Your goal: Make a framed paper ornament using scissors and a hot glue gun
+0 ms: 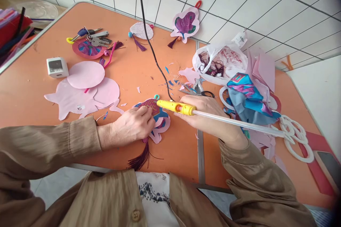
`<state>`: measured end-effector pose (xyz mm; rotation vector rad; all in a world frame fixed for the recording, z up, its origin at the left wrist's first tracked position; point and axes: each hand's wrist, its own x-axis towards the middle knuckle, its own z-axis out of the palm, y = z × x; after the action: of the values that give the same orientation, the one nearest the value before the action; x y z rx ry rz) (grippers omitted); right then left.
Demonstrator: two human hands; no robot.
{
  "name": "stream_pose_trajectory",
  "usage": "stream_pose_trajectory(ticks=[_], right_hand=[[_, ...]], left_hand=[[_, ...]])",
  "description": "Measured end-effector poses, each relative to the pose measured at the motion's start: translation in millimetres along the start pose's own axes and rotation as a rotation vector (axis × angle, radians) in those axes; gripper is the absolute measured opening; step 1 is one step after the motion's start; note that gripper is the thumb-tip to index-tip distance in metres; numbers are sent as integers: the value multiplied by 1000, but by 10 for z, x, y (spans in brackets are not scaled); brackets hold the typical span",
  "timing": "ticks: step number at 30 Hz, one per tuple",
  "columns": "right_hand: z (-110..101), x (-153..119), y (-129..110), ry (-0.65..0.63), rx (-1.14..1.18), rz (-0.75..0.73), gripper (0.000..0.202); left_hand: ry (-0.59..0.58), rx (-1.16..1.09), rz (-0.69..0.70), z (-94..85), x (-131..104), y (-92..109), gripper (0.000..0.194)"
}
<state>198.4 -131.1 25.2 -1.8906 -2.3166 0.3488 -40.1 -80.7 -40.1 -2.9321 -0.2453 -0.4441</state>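
Observation:
My right hand (204, 108) is wrapped round a yellow hot glue gun (174, 106). A long translucent glue stick (237, 123) runs out of its back end to the right. The nozzle points left, close to a blue, purple and pink felt ornament (162, 122) on the table. My left hand (138, 124) is closed, its fingers pinching and pressing the ornament's left part. Part of the ornament is hidden under those fingers. A teal loop (156, 97) shows at its top, and a dark purple tassel (140, 156) hangs toward me.
Pink felt shapes (71, 95) and a white charger (57, 67) lie left, near keys (96, 39). Scissors (197, 88), a white plastic bag (221, 60) and colourful fabric (245, 95) are on the right. A black cord (149, 39) hangs down to the glue gun.

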Motion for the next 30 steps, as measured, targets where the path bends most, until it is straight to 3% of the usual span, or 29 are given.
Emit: stream_pose_trajectory(ticks=[10, 23, 30], right_hand=[[-7, 1, 13, -2, -21, 35, 35], [13, -2, 4, -23, -51, -34, 33], [38, 25, -34, 17, -10, 32, 37]], left_hand=[[25, -42, -9, 22, -2, 9, 28], [56, -86, -21, 54, -34, 11, 24], [30, -116, -17, 32, -31, 15, 22]])
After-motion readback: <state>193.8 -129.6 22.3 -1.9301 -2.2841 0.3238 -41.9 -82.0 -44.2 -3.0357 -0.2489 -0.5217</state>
